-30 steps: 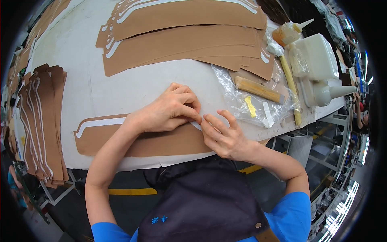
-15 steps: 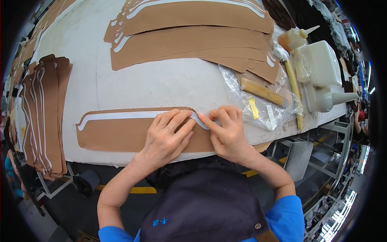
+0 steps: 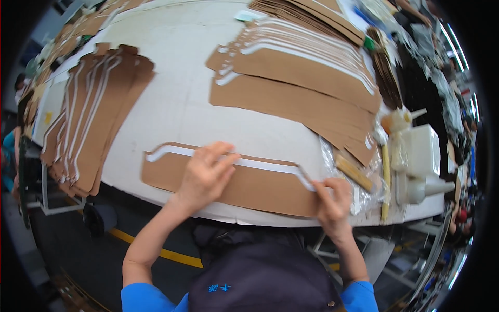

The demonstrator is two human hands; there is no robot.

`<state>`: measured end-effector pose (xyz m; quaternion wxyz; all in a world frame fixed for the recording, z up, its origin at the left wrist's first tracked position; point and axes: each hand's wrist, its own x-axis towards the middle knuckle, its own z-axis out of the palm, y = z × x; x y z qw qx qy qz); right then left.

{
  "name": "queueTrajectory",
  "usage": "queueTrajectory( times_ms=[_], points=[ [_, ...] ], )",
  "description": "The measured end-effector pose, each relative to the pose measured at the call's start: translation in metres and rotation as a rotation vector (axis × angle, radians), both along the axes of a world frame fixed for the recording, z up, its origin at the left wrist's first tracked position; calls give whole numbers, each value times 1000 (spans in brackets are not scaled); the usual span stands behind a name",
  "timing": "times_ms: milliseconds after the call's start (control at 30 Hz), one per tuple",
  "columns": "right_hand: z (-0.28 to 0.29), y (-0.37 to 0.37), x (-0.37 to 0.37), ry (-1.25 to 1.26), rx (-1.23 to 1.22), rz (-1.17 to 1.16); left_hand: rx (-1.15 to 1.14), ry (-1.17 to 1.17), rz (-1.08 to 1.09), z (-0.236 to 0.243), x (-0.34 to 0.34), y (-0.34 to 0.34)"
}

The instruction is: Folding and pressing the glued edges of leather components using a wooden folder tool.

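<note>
A brown, leather-like panel (image 3: pixel 260 193) lies near the table's front edge, with a white strip (image 3: pixel 267 165) along its far side that bends down at both ends. My left hand (image 3: pixel 205 176) is over the panel's left half, fingers loosely bent and apart, slightly blurred; whether the fingertips press on the strip is unclear. At the panel's right end, my right hand (image 3: pixel 334 204) has thumb and forefinger closed on the corner, where the strip ends. The right hand's other fingers are curled in.
Overlapping brown panels (image 3: pixel 291 99) with white strips lie at the far middle, and another fanned stack (image 3: pixel 104 119) at the left. To the right are a wooden block (image 3: pixel 353 172) on clear plastic, a yellow-handled tool (image 3: pixel 385 182), a white container (image 3: pixel 420 151) and nozzle bottles (image 3: pixel 397 122).
My hands, close together at the strip's right bend before, are now apart. The right hand is at the panel's right end, the left over its left half. The whole view has tilted.
</note>
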<state>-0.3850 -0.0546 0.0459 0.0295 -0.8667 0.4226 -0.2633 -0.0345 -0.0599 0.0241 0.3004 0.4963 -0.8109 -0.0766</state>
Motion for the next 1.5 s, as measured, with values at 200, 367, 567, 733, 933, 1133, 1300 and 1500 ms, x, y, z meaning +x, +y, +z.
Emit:
queueTrajectory(
  times_ms=[200,367,567,733,933,1133,1300,1500],
  points=[
    [53,9,-56,95,52,-274,224,82,301,15,68,8],
    [75,-26,-24,89,249,-39,329,117,252,18,67,5],
    [31,-92,129,-19,321,571,401,213,236,8,71,0],
    [-1,-103,208,181,520,406,258,248,255,-2,65,8],
    [-11,-113,220,108,645,461,-88,82,432,-11,44,33],
    [-27,-109,227,-32,584,592,-217,58,518,-19,23,64],
    [-27,-103,236,-55,576,612,-211,55,540,-23,27,67],
    [-31,-104,237,-91,606,638,-171,31,565,-19,27,68]
  ],
)
